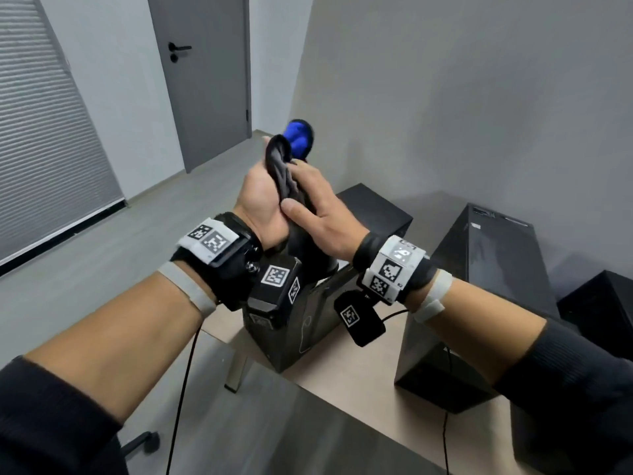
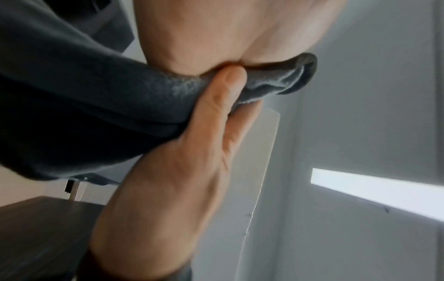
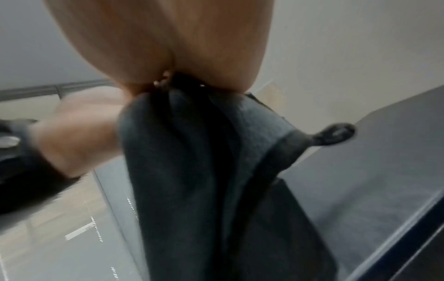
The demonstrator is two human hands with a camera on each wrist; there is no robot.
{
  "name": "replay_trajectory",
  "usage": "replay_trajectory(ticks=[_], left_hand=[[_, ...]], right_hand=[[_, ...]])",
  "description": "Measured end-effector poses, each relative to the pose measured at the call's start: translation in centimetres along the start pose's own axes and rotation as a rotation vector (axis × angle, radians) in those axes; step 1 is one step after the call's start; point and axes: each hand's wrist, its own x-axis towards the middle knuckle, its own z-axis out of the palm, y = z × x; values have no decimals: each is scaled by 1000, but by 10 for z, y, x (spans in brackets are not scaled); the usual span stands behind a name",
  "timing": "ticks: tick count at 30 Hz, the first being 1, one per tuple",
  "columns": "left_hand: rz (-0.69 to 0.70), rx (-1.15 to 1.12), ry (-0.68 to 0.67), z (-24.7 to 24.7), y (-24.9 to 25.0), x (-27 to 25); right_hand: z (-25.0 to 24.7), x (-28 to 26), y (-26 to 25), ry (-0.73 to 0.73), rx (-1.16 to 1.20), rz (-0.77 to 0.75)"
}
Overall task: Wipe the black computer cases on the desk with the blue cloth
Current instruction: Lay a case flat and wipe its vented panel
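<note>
Both hands hold the cloth (image 1: 281,162) up in the air above the desk; it is bunched, dark grey outside with a bright blue side (image 1: 300,138) showing at the top. My left hand (image 1: 258,197) grips the bundle from the left, thumb pressed on the fabric (image 2: 96,106). From the right, my right hand (image 1: 320,209) closes on it, and the cloth (image 3: 204,171) hangs down from that hand. Black computer cases stand on the desk below: one under my wrists (image 1: 301,341), one behind (image 1: 375,207), a tall one at right (image 1: 493,258).
The light wooden desk (image 1: 342,382) has its left edge and a leg near the middle of the head view. Another black case (image 1: 599,303) sits at the far right. Cables (image 1: 181,389) hang from my wrists. A grey door (image 1: 205,80) and window blinds (image 1: 41,132) lie to the left.
</note>
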Motion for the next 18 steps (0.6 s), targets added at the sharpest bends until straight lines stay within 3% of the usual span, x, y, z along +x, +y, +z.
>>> replay_trajectory(ticks=[8,11,14,18], left_hand=[[-64,-76,16,-23,-6,-12],[-58,68,28,-21,-2,-15],[-69,316,98,-21,1,-8],[6,277,209,-28,15,6]], right_hand=[[16,9,16,65,-169,-47],[8,15,14,82,-159,-86],[-3,25,16,99,-111,-2],[-10,28,11,-7,-69,-21]])
